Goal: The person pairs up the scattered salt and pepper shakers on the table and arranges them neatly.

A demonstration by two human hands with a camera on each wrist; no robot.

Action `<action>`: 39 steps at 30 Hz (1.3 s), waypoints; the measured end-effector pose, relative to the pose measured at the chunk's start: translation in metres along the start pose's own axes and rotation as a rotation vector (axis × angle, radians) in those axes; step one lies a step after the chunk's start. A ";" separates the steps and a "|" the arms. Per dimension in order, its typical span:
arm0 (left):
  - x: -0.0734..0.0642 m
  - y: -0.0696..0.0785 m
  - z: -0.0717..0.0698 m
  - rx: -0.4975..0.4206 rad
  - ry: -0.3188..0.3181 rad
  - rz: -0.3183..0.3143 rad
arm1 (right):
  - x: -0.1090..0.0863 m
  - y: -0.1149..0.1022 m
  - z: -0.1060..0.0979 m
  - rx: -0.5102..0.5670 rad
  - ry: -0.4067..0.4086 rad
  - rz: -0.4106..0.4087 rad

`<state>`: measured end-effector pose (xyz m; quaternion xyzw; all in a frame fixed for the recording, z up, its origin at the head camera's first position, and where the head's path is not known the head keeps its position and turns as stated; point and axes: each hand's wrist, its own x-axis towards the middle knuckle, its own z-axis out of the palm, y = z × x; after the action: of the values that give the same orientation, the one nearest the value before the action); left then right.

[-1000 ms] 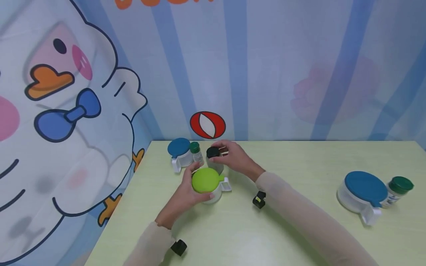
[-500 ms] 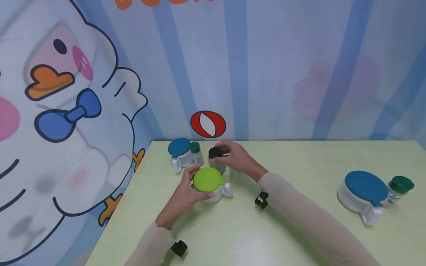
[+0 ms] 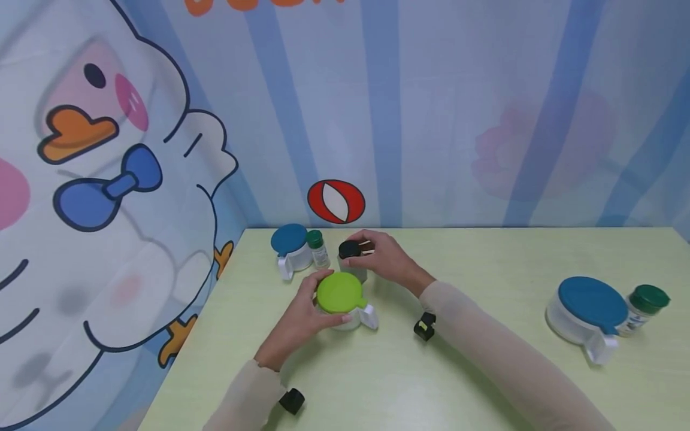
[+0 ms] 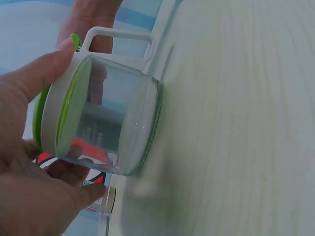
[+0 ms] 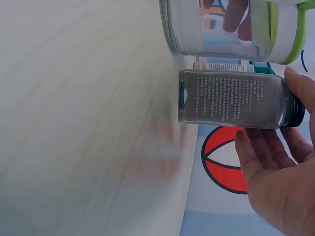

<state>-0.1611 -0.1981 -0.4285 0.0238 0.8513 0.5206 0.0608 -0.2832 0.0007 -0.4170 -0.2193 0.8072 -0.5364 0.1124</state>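
The far edge of the pale table [image 3: 485,257] meets a blue striped backdrop [image 3: 431,120], and its left edge slants toward us beside a large cartoon duck [image 3: 135,251]. Both hands are left of centre; the right hand [image 3: 385,257] is close to the far edge, and a broad stretch of tabletop lies between it and the things on the right. More tabletop shows on the near side, between the forearms. On the far left, a blue-lidded jar [image 3: 288,238] and a green-capped bottle [image 3: 319,256] stand just beyond the left hand [image 3: 302,317], limiting the room there.

Our left hand grips the green-lidded glass jar [image 3: 339,292] around its top, thumb on the near side. We see clear glass, a white collar and a white handle pointing right. Just beyond it, our right hand pinches the black-capped glass jar [image 5: 231,98] at its cap. This one is squarish and greyish, with rows of small pale print along one face. Both look upright; we cannot tell whether their bases touch the table. Well apart on the right stand a second blue-lidded jar [image 3: 586,311] and a second green-capped bottle [image 3: 648,299].
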 end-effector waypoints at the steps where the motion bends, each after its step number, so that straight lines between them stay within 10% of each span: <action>1: 0.000 0.000 0.000 0.005 0.003 -0.001 | 0.000 0.000 0.000 0.002 0.000 -0.001; 39: 0.015 -0.010 0.000 -0.106 -0.062 -0.001 | 0.002 0.004 -0.003 0.020 -0.040 -0.038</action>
<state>-0.1762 -0.2017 -0.4387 0.0361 0.8203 0.5639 0.0885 -0.2869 0.0032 -0.4195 -0.2440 0.7950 -0.5421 0.1204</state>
